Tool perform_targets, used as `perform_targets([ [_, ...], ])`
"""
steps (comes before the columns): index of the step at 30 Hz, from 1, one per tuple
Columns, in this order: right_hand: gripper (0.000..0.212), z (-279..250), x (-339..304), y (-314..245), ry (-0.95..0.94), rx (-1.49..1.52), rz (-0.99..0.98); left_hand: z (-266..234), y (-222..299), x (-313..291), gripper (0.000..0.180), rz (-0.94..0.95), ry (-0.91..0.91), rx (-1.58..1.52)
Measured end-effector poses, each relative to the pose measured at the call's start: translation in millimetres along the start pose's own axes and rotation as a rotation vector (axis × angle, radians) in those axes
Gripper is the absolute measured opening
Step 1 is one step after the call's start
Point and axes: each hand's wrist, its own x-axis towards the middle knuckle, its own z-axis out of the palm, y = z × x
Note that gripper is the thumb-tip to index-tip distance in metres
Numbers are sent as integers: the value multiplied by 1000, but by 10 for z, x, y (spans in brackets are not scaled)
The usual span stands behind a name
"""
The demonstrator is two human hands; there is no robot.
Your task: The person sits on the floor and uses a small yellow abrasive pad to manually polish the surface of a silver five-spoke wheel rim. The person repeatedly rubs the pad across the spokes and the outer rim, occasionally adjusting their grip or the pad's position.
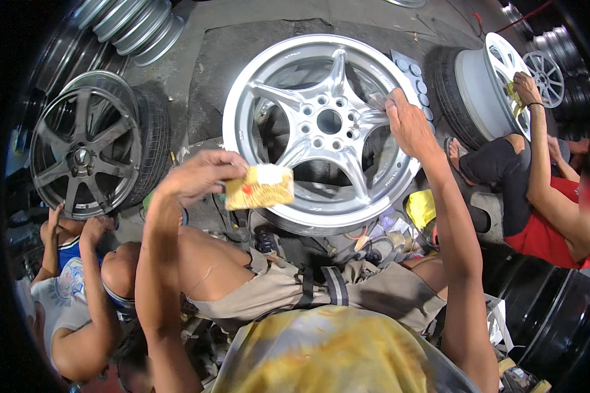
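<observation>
A silver five-spoke car wheel rim [339, 141] lies face up in front of me, over a tyre or another dark round part. My left hand [206, 171] pinches a small yellow packet [261, 188] with a red mark and a pale patch, held just above the rim's near left edge. My right hand [410, 124] is closed over the rim's right side, near the end of a spoke. At its fingertips shows a thin, pale, see-through piece too blurred to name.
Left, a person holds a dark wheel [85, 154] upright; right, a person in red wipes a white wheel [505, 78] with a yellow cloth [514, 98]. Round grey caps [413, 75] lie beside my rim. A yellow bag [421, 208] and stacked rims [134, 29] stand nearby.
</observation>
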Motion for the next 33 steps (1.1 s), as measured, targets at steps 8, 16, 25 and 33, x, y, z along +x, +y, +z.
perform_targets([
  [8,20,89,-9,81,-10,63,19,453,-145,-71,11,-5,95,-226],
  [16,18,-56,-417,-164,-92,245,238,190,261,189,18,90,219,-119],
  [25,24,302,-1268,-1126,-97,721,538,-428,1313,1439,37,389,246,215],
  [33,24,211,-1292,-768,87,733,486,-775,1296,1236,40,679,467,-301],
])
